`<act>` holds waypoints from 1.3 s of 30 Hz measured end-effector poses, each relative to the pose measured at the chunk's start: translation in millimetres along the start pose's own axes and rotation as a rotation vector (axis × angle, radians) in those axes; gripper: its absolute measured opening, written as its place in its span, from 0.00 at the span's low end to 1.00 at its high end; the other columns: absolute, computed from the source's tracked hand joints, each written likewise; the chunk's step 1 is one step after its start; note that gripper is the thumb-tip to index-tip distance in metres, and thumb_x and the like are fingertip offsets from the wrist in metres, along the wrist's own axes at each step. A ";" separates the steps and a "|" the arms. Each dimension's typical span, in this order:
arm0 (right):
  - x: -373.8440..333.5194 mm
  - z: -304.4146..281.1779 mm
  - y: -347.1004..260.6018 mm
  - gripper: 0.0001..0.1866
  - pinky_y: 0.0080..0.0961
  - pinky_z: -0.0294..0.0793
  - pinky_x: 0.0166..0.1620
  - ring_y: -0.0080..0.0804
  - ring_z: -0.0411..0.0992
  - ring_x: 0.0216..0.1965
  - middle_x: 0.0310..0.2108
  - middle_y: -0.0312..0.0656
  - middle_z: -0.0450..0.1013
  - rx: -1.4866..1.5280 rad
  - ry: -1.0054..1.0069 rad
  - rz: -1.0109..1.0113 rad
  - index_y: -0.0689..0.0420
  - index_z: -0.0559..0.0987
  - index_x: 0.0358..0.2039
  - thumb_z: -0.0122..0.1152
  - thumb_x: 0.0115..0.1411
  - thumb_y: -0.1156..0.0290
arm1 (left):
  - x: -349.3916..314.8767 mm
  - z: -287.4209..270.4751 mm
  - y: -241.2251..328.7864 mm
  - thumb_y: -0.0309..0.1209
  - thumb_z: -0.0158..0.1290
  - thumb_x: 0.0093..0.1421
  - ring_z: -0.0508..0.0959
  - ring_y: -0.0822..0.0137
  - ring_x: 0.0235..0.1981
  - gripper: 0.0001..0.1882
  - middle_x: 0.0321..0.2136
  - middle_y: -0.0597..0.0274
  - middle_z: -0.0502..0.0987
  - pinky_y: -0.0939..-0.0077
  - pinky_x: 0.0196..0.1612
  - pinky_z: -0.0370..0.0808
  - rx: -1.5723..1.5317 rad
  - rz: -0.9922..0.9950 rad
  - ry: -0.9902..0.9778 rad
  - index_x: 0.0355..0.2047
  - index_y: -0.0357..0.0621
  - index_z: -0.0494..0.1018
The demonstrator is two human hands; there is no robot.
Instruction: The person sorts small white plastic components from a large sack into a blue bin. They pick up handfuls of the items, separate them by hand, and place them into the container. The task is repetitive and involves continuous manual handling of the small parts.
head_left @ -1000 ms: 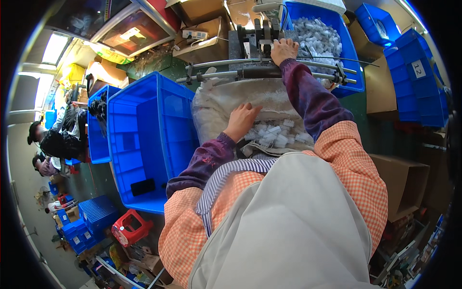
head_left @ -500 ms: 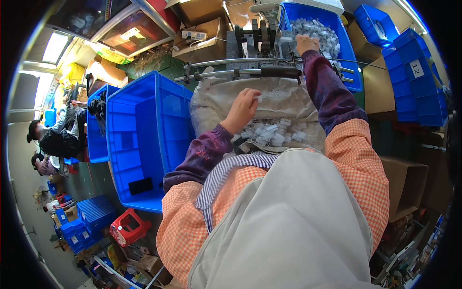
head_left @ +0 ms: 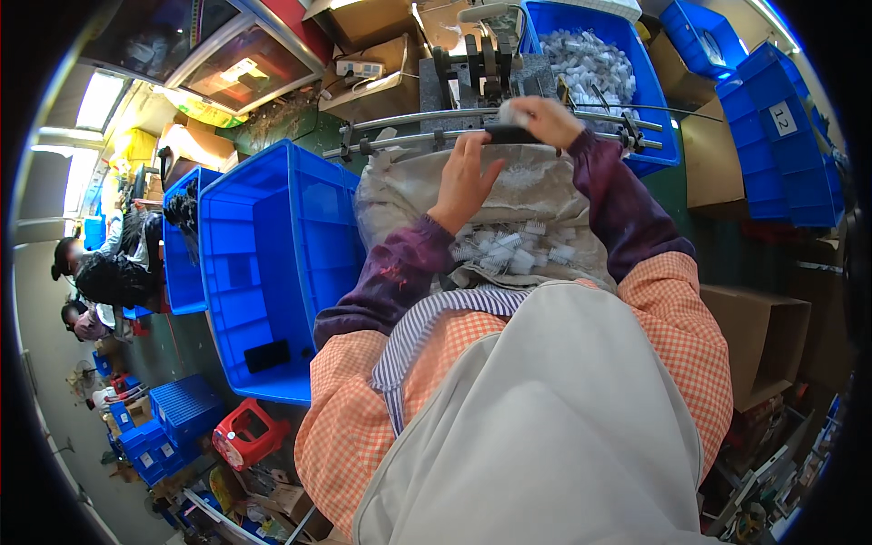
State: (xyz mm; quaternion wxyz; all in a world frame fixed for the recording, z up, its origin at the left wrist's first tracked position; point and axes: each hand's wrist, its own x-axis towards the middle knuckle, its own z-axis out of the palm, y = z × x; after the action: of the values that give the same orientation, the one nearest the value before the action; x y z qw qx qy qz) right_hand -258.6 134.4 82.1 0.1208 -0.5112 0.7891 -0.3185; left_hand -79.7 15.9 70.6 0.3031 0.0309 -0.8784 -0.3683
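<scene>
Right hand (head_left: 548,123): fingers closed on a whitish piece, blurred.
Piece (head_left: 513,114): at the right hand's fingertips, on the left-hand side; we cannot make out its shape.
Left hand (head_left: 461,186): open, fingers extended, thumb apart, near the right; contact with the rails we cannot tell.
Rails (head_left: 409,118): metal, two, running crosswise by both hands.
Machine (head_left: 490,77): dark, beyond both hands.
Cloth (head_left: 536,186): pale, on the body side of the hands.
Bristled pieces (head_left: 513,252): we find a heap on it, nearer the body than either hand.
Bin (head_left: 650,86): blue, beyond and right of the right hand, holding clear pieces.
Tub (head_left: 263,227): blue, left of the left hand.
</scene>
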 end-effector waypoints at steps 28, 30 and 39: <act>66.4 21.8 75.5 0.12 0.39 0.50 0.51 0.32 0.62 0.49 0.42 0.28 0.72 -0.585 0.255 0.506 0.42 0.78 0.38 0.48 0.54 0.61 | -133.9 17.1 -73.8 0.28 0.49 0.51 0.70 0.48 0.41 0.12 0.35 0.50 0.72 0.59 0.44 0.67 0.357 -0.285 -0.865 0.38 0.43 0.66; 59.1 21.2 80.0 0.13 0.42 0.48 0.53 0.33 0.60 0.50 0.42 0.32 0.71 -0.626 0.334 0.514 0.43 0.79 0.36 0.48 0.55 0.59 | -129.3 15.4 -71.3 0.27 0.49 0.51 0.70 0.48 0.41 0.13 0.36 0.50 0.72 0.60 0.45 0.66 0.317 -0.292 -0.857 0.39 0.43 0.65; 53.5 35.2 61.0 0.18 0.43 0.47 0.54 0.41 0.54 0.52 0.43 0.41 0.66 -0.614 0.325 0.525 0.52 0.77 0.37 0.48 0.53 0.56 | -120.2 8.7 -61.3 0.23 0.46 0.48 0.70 0.47 0.42 0.16 0.37 0.45 0.70 0.60 0.45 0.67 0.239 -0.333 -0.805 0.40 0.41 0.68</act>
State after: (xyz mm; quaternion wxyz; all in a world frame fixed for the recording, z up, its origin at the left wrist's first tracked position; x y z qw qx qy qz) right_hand -308.9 90.6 24.0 -0.0859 -0.2487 0.9592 -0.1039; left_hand 2.9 10.2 -36.2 -0.1318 0.0611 -0.9456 -0.2910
